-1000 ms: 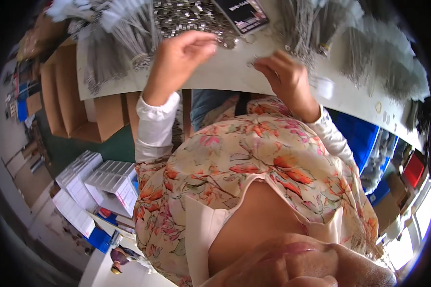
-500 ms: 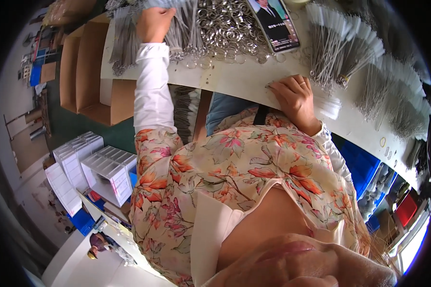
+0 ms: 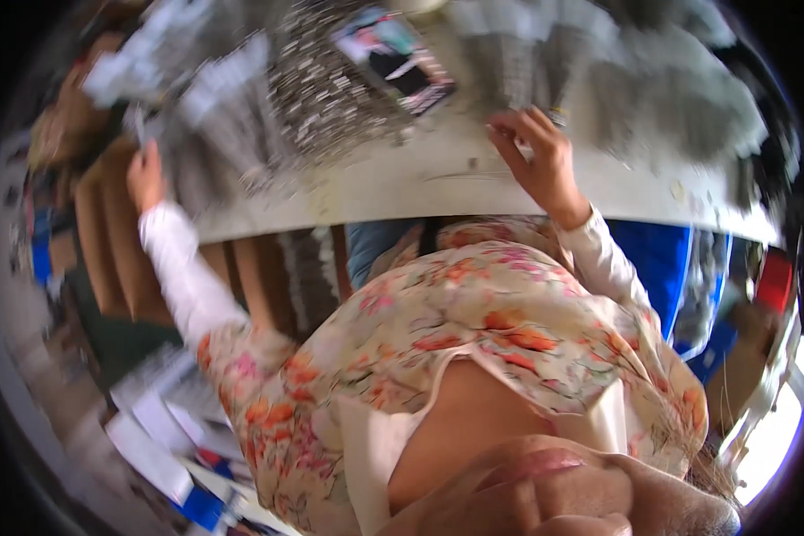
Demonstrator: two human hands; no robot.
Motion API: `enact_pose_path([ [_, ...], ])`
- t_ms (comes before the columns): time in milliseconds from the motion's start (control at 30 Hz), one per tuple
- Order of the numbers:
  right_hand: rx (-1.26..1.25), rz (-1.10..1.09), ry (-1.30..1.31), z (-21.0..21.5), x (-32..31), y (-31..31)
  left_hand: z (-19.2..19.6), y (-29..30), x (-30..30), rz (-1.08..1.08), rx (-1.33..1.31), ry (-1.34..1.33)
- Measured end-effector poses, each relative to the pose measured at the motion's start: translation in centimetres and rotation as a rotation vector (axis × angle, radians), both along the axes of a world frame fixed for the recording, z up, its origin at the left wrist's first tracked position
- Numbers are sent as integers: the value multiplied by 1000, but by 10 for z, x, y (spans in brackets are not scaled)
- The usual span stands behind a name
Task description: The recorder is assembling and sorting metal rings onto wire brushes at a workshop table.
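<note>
My left hand (image 3: 146, 181) is at the far left edge of the table, closed. A thin pale piece (image 3: 140, 127) rises from its fingertips, too smeared to name surely. Beside that hand lie bundles of thin wire-stemmed brushes (image 3: 228, 116) with whitish ends. My right hand (image 3: 541, 165) hovers over the table at right of centre, thumb and fingers apart, holding nothing. Past its fingertips are more bundled wire brushes (image 3: 509, 67). Between the two hands, farther back, are a heap of small metal rings (image 3: 330, 98) and a phone (image 3: 397, 62) with a lit screen.
The white table (image 3: 402, 179) runs across in front of me. Brown cardboard boxes (image 3: 107, 232) stand at its left end. White plastic crates (image 3: 161, 429) are at lower left. Blue bins (image 3: 648, 268) and a red container (image 3: 774, 280) sit to the right.
My left hand has left the brush bundles at the back and moved out to the left and nearer. My right hand has lifted and its fingers have spread. The whole view has turned.
</note>
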State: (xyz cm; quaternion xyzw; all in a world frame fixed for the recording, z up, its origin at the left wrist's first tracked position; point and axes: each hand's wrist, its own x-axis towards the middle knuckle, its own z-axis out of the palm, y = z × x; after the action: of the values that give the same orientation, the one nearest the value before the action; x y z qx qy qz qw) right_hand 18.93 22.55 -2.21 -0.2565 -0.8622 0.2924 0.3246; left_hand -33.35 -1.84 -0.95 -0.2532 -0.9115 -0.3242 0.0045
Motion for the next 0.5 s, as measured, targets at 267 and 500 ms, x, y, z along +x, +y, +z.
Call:
enact_pose_path([
  [267,172,-214,4,24,-8,87,-44,-26,-15,61,-41,-413],
  [500,-30,-355,-296,-4,-19,103,-41,-31,-8,99,6,-426],
])
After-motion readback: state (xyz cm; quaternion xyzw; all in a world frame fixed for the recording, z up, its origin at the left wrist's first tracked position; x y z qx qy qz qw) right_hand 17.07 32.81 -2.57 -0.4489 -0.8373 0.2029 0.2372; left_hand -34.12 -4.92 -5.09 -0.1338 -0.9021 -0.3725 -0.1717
